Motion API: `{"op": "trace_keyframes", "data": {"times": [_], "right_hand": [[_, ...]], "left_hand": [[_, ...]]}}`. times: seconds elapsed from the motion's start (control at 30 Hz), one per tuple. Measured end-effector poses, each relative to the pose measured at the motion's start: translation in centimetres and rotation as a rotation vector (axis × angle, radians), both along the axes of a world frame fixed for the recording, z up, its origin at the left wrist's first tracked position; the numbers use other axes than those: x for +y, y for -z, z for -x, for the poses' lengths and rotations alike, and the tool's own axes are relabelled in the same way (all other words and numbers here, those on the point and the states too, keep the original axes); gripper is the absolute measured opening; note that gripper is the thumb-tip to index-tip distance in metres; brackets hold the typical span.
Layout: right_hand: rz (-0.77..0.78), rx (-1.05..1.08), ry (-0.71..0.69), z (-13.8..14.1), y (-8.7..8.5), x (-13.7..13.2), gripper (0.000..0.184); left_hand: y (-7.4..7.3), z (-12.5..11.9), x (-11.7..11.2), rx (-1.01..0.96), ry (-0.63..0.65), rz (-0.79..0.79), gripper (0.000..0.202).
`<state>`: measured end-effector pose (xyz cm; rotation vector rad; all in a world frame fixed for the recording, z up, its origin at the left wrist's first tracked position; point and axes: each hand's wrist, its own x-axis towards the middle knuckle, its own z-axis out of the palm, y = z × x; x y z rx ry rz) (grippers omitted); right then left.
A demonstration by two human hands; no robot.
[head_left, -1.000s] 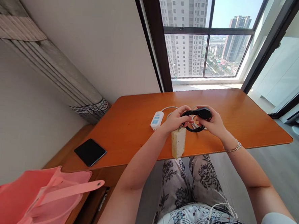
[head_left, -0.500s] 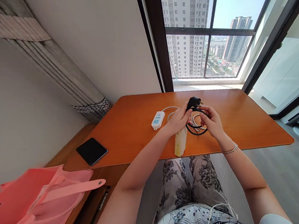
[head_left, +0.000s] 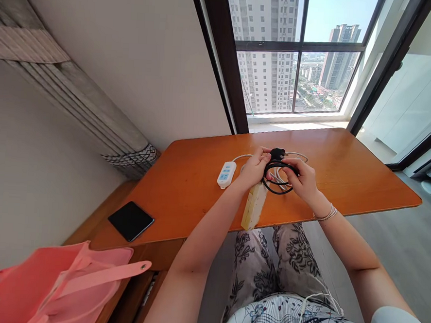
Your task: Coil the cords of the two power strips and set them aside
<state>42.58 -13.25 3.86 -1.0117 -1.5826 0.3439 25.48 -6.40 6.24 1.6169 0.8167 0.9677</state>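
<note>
Both hands are over the table with a looped black power cord (head_left: 276,191) between them. My left hand (head_left: 255,168) is closed on the cord close to its black plug (head_left: 277,154), whose prongs point right. Pinched on the right side of the loops is my right hand (head_left: 302,179), also closed. A cream power strip (head_left: 254,205) hangs tilted beneath my left hand; its upper end is hidden there. Behind the hands lies a coiled white cable (head_left: 299,155). Left of them, a small white power strip with blue sockets (head_left: 226,175) rests on the table.
The orange-brown wooden table (head_left: 184,189) carries a black tablet (head_left: 130,221) at its left. A pink bag (head_left: 58,283) with a strap sits at the lower left. A window (head_left: 297,79) stands beyond the table, a tied curtain (head_left: 95,105) to the left.
The plug has come down and slightly left, with the cord loops. The cream power strip has swung from nearly upright to a tilt, its lower end shifting left.
</note>
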Motion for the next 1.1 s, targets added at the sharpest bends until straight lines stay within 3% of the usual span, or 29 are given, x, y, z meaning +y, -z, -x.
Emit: {"op": "trace_keyframes", "data": {"times": [0.17,0.3,0.47,0.63,0.93,1.1], "right_hand": [[0.077,0.007,0.114,-0.1,-0.7,0.1,0.033],[0.093,-0.033,0.157,0.0,-1.0,0.0,0.031],[0.035,-0.066,0.204,-0.1,-0.5,0.0,0.037],[-0.034,-0.232,0.309,-0.5,-0.4,0.2,0.040],[-0.035,-0.426,0.344,-1.0,-0.1,0.6,0.039],[-0.026,-0.229,0.195,-0.7,0.5,1.2,0.048]], "left_hand": [[-0.6,-0.1,-1.0,-0.017,0.099,-0.024,0.054],[-1.0,0.0,-1.5,0.035,0.140,-0.032,0.050],[-1.0,0.0,-1.8,0.003,0.101,0.000,0.041],[-0.6,-0.3,-2.2,-0.095,0.012,-0.016,0.044],[0.0,-0.7,-2.1,-0.169,-0.064,-0.013,0.046],[-0.5,-0.4,-2.0,-0.112,-0.034,-0.003,0.048]]}}
